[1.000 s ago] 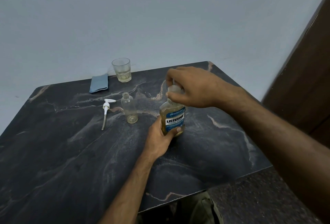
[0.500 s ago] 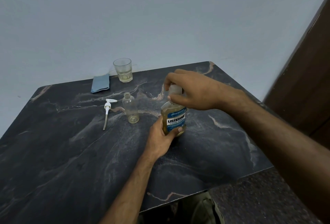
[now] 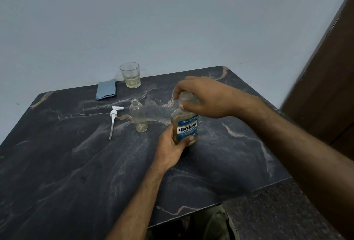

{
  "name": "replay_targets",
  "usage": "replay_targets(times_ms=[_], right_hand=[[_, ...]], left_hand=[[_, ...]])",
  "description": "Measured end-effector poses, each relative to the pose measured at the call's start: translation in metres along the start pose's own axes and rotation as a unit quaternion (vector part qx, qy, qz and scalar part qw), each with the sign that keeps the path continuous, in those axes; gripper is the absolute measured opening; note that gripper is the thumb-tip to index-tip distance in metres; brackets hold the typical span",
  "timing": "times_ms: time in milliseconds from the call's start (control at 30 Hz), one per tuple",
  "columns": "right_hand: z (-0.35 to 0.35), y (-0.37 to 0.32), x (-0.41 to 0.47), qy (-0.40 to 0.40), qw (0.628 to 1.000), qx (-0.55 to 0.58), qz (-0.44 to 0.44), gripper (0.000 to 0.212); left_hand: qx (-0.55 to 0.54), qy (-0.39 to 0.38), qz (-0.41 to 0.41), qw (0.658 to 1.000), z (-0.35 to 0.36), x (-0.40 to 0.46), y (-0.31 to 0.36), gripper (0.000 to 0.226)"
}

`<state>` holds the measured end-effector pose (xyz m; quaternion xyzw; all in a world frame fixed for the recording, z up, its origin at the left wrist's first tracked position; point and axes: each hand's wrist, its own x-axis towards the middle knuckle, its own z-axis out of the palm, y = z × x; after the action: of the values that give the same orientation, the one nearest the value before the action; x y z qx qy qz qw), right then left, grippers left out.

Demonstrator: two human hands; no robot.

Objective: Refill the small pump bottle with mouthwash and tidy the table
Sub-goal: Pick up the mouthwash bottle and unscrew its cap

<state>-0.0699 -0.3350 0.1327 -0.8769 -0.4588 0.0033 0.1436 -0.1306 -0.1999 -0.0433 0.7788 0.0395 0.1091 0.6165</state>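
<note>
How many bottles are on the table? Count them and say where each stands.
2. The mouthwash bottle stands mid-table, left hand round its body and right hand on its cap. The small bottle, open and nearly empty, stands left of it, beside the pump.

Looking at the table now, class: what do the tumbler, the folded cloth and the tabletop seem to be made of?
Tumbler: clear, probably glass; see-through faceted walls.
Folded cloth: soft blue fabric, matte, creased edges.
Tabletop: dark stone or stone-look, pale veins, slight sheen.
</note>
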Motion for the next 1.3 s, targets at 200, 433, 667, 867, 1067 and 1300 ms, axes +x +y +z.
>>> replay_targets(times_ms=[200,433,667,867,1067,1300], right_hand=[[0.001,0.005,-0.003,0.018,0.999,0.035,-0.008,0.051],[0.001,-0.001,0.001,0.012,1.0,-0.021,0.014,0.025],[0.002,-0.001,-0.002,0.012,1.0,0.002,0.013,0.06],[0.004,-0.002,0.004,0.011,0.997,-0.061,0.038,0.036],[-0.001,-0.004,-0.003,-0.03,0.999,0.027,0.019,0.042],[0.004,-0.007,-0.001,-0.009,0.997,-0.052,0.051,0.038]], left_hand=[[0.002,0.002,0.01,1.0,0.001,-0.001,0.002,0.039],[-0.006,0.002,0.012,1.0,0.001,-0.001,0.001,0.039],[-0.002,0.005,0.016,1.0,0.001,-0.001,0.001,0.039],[-0.004,0.004,0.012,1.0,0.001,-0.001,0.0,0.037],[0.0,0.005,0.009,1.0,0.001,0.0,0.0,0.037],[-0.006,0.006,0.011,1.0,0.001,0.0,-0.001,0.037]])
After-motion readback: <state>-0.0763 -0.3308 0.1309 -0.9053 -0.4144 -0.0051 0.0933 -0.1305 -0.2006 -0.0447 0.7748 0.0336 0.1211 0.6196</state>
